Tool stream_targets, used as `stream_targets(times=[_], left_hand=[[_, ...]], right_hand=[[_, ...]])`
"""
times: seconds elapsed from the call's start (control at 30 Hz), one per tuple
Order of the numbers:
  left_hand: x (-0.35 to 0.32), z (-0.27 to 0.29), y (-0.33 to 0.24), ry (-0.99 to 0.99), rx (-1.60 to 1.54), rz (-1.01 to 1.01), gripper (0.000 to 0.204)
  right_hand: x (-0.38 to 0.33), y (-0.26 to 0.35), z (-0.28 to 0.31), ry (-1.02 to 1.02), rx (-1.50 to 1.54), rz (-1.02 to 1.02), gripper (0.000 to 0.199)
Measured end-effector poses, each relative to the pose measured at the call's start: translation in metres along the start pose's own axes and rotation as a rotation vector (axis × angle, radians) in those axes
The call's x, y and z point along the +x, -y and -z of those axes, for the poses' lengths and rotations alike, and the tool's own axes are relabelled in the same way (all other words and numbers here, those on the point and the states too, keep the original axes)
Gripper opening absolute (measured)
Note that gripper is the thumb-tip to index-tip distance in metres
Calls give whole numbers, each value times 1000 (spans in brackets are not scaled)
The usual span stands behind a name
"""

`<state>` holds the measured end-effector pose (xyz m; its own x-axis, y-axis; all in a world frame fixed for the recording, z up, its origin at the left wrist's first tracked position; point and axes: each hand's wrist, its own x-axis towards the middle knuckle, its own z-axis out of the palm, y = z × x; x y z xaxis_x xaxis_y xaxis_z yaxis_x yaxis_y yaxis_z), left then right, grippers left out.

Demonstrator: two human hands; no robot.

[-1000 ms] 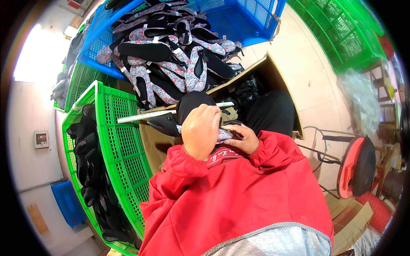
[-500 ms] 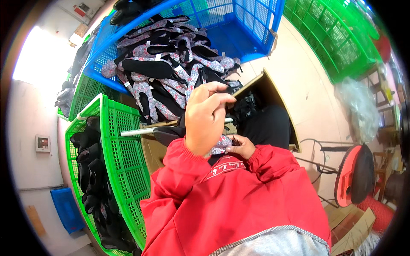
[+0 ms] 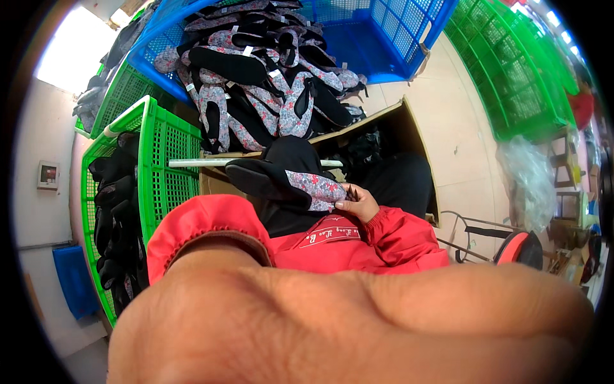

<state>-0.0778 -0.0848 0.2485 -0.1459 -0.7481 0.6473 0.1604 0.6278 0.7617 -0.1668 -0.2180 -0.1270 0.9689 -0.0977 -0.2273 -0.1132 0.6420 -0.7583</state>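
Observation:
My left hand (image 3: pixel 358 320) is raised very close to the camera and fills the lower part of the picture. Its fingers are bent out of sight, so what they do does not show. Over my lap, my right hand (image 3: pixel 360 203) pinches the end of a cloth shoe (image 3: pixel 315 191), thumb on the near side. Grey and pink floral fabric covers that end, and a black part stretches away to the left. A white rod (image 3: pixel 198 163) lies just beyond the shoe, partly hidden behind it and my knee.
A blue crate (image 3: pixel 358 48) ahead holds a heap of floral shoes (image 3: pixel 256 96). To the left, a green crate (image 3: pixel 169 166) contains black shoes (image 3: pixel 121 217). An open cardboard box (image 3: pixel 416 137) stands by my legs. More green crates (image 3: pixel 511 77) and a clear plastic bag (image 3: pixel 527 179) are at right.
My left hand has risen from near the shoe up to the camera, uncovering the shoe. My right hand still grips its floral end. The view has shifted slightly.

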Motion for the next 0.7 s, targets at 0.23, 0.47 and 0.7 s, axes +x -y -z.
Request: stream_targets(times=[0.23, 0.47, 0.7], left_hand=[[-5, -5, 0, -84, 74, -35, 15], [-3, -9, 15, -107, 99, -87, 18], [-14, -7, 4, -142, 141, -104, 22]], right_hand=[[-1, 0, -3, -3, 19, -23, 44], [-3, 4, -6, -23, 41, -43, 43], [-2, 1, -2, -4, -12, -23, 45]])
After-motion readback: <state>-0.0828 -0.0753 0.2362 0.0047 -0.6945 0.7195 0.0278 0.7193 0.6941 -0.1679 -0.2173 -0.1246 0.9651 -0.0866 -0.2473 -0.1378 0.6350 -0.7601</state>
